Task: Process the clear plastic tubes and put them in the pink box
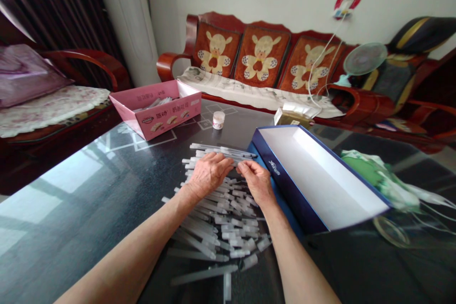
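Observation:
My left hand (212, 171) is closed over a slim translucent white pen (235, 164), most of it covered by the fingers. The thumb and fingers of my right hand (257, 179) pinch around its other end, so the two hands nearly meet. Beneath and in front of them a loose heap of frosted pen barrels (199, 235) spreads over the table. Short translucent pen caps (238, 235) lie on the heap's right side. Just beyond my hands, several whole-looking pens (223, 149) rest in a row.
A dark glossy table (89, 199) carries everything. At the right stands an open blue box (295, 190) with a white inside. A pink box (171, 121) holding pale sticks is at the back left, near a small round jar (218, 120). Green-and-white plastic packaging (381, 175) lies far right.

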`<state>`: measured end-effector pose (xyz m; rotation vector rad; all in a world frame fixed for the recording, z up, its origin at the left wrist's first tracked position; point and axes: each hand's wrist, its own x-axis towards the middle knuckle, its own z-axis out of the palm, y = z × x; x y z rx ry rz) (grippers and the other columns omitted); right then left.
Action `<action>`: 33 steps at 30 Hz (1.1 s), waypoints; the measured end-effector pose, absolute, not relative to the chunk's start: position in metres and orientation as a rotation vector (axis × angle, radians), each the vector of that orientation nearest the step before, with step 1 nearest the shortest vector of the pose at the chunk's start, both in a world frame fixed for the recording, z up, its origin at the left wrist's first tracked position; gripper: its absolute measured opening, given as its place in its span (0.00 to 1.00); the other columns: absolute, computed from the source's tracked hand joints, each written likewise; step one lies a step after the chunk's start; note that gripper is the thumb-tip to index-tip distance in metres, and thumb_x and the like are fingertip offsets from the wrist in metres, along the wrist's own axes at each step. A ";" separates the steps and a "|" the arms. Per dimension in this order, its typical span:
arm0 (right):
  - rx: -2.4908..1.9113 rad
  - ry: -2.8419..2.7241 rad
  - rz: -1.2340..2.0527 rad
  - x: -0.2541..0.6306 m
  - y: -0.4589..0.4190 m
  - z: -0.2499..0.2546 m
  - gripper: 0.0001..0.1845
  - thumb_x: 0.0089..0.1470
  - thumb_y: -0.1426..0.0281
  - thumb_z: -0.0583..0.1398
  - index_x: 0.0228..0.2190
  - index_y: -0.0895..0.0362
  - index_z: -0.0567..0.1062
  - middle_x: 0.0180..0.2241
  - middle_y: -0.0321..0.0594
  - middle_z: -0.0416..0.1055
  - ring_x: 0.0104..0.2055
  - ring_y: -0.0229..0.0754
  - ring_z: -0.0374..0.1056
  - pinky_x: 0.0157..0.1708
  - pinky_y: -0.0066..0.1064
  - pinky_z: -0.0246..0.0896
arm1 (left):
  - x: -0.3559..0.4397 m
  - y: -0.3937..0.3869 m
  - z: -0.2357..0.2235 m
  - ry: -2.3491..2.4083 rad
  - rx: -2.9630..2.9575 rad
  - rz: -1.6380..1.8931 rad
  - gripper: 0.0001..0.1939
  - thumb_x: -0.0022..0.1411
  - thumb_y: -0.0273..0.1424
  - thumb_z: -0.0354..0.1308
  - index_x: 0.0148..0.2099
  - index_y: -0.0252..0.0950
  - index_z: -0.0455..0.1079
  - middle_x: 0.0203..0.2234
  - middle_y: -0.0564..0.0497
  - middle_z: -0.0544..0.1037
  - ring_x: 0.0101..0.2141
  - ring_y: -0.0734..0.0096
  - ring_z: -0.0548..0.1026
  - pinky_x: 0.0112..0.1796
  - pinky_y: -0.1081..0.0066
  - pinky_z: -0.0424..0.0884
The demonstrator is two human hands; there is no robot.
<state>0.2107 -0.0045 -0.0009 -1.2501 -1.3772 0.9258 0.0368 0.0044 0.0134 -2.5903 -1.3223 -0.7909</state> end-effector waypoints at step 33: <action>-1.277 -1.459 0.816 0.208 -0.007 0.003 0.15 0.52 0.57 0.58 0.33 0.55 0.76 0.32 0.40 0.76 0.36 0.44 0.72 0.38 0.32 0.67 | 0.034 0.008 0.022 -1.309 -2.654 -0.761 0.17 0.70 0.36 0.44 0.41 0.36 0.74 0.27 0.49 0.71 0.31 0.67 0.67 0.36 0.68 0.61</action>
